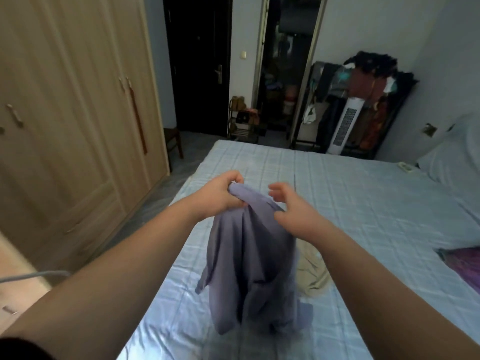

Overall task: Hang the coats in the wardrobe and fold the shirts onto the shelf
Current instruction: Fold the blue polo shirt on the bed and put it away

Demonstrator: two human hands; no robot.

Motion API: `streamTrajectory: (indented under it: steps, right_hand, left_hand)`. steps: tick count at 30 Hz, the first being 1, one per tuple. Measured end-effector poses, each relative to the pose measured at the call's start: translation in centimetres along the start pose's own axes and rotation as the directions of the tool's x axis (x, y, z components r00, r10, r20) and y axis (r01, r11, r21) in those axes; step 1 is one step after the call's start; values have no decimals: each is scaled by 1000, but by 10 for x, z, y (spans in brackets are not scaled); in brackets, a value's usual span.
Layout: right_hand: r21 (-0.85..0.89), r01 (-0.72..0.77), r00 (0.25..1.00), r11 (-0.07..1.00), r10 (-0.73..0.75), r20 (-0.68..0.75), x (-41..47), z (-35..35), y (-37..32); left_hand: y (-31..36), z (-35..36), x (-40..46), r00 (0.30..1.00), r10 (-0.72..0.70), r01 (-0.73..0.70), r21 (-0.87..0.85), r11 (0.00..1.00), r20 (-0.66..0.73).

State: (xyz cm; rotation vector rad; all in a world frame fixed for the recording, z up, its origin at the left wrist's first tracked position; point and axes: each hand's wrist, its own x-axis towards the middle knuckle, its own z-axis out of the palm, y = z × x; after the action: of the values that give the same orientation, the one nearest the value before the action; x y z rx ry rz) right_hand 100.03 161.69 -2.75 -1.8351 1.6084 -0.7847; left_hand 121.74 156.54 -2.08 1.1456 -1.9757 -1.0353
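A grey-blue shirt [249,255] hangs in front of me over the bed [363,203], its lower part reaching the sheet. My left hand [220,193] grips the bunched top edge of the shirt. Just to the right of that grip is my right hand [293,209], fingers spread and loosely curved, its thumb by the shirt's top edge; it holds nothing. A beige garment [311,268] lies crumpled on the bed behind the shirt. The wooden wardrobe [78,113] stands on the left with its doors closed.
A purple garment [462,263] lies at the bed's right edge and a pillow [452,157] at the far right. Beyond the bed stand a white tower fan [342,126], a loaded clothes rack [371,87], a shoe rack [241,120] and a dark door [200,61].
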Motion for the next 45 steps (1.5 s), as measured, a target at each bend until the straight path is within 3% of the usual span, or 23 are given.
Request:
streamTrajectory:
  steps: [3,5,10,15,20,26,29,33,36,40,43,45]
  right_hand:
    - [16,122,983,992,-123,134,-3,26,-38]
    - [-12,69,991,998,-67,115,0,31,-50]
    - [-106,-15,974,994,39,224,-1,34,-49]
    - [160,6,1000,987,-5,-8,-3,34,-49]
    - [231,19,979,973,28,-201,-4,12,-59]
    - [404,39,926,914,119,-359,-10,-31,-55]
    - [318,15,904,948,123,-410,-17,-45,-44]
    - [-4,-137,858,991,116,-500,-25,-62,-16]
    - [-139,-273,825,952,158,-542,-35,-81,7]
    - [-2,-332,774,943,271,-572,-38,-112,29]
    - [294,-223,800,930,347,-490,-38,-130,31]
    - [485,-136,831,864,366,-419,-32,-143,33]
  left_hand:
    - [4,6,-6,998,-6,5,29,1000,63]
    - [2,3,-12,997,2,-5,32,999,74]
    - [-2,-11,-32,996,69,-72,60,996,47]
    - [-15,-11,-44,997,72,-72,64,995,-11]
    - [-58,7,-57,987,-107,77,227,971,123]
    - [-118,39,-75,943,-249,208,192,959,220]
    - [-130,47,-74,958,-284,271,170,947,52]
    - [-120,27,-65,927,-285,307,56,950,-246]
    - [-102,-13,-58,949,-148,214,223,951,-280]
    - [-58,-66,-45,970,0,114,455,883,-243]
    - [-27,-90,-34,988,29,53,502,863,-155]
    - [-18,-102,-24,997,48,-11,471,882,-66]
